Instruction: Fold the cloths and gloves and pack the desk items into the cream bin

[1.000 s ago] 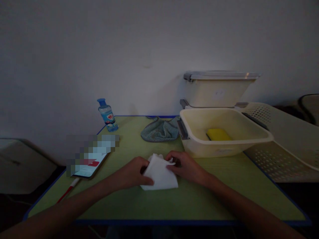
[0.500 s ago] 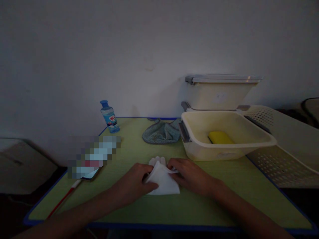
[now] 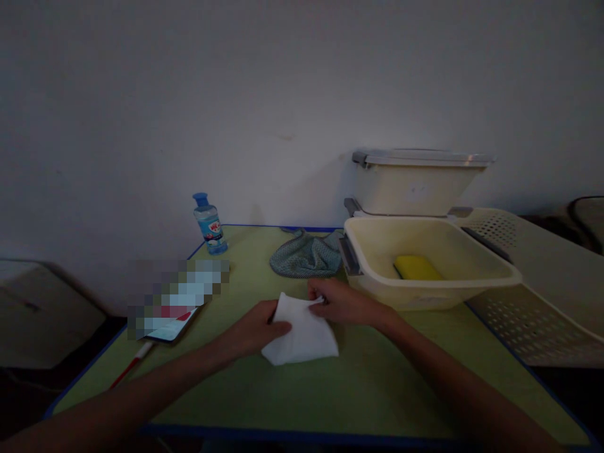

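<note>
Head view, and both hands are busy: the left hand [image 3: 257, 328] pinches the white cloth [image 3: 302, 336] along its left side, thumb on top, while the right hand [image 3: 349, 303] clasps its upper right corner, over the green table [image 3: 377, 393], nearer the person than the cream tub [image 3: 425, 297]; it looks light, limp and soft, hardly fragile, likely to sag or crease, so the upper corners seem the surest hold

Blue-edged green table [image 3: 387, 384], dim grey wall [image 3: 264, 94].
</note>
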`<state>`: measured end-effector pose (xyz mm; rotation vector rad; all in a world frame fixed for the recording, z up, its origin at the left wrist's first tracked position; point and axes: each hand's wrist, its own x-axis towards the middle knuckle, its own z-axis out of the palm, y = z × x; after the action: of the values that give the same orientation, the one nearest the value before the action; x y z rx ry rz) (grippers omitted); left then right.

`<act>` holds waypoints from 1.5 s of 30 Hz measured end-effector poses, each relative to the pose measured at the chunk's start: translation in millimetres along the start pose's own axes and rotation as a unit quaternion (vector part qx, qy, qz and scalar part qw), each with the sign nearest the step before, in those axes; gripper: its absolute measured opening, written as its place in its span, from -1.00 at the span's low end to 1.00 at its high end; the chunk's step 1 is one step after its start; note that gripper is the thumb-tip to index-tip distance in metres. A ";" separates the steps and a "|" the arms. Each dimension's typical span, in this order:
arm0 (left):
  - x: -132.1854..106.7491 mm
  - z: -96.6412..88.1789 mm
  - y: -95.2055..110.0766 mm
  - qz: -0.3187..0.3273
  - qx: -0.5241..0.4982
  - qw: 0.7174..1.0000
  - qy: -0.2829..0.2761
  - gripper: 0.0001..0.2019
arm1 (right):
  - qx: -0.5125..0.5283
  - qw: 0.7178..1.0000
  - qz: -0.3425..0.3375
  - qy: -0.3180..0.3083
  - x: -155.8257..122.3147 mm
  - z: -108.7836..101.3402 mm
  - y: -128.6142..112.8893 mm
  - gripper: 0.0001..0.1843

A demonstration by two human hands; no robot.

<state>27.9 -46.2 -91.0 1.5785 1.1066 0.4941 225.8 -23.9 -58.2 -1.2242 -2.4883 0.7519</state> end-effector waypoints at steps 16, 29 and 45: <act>11.3 7.0 -1.7 -0.056 -0.089 0.992 0.071 -0.77 | 0.005 0.993 0.049 0.106 1.5 27.4 12.1 -0.89; -6.8 11.4 -0.9 0.144 0.378 0.887 0.224 -0.63 | -0.125 0.982 0.056 0.128 -2.9 40.6 -7.2 -0.83; -22.0 29.8 12.4 0.280 0.495 0.803 0.181 -0.73 | 0.176 0.965 0.053 0.189 4.1 31.8 12.8 -0.78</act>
<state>45.7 -80.3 -84.1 2.8795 1.2528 0.6728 217.4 -24.7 -91.7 -1.2379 -1.9017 0.8491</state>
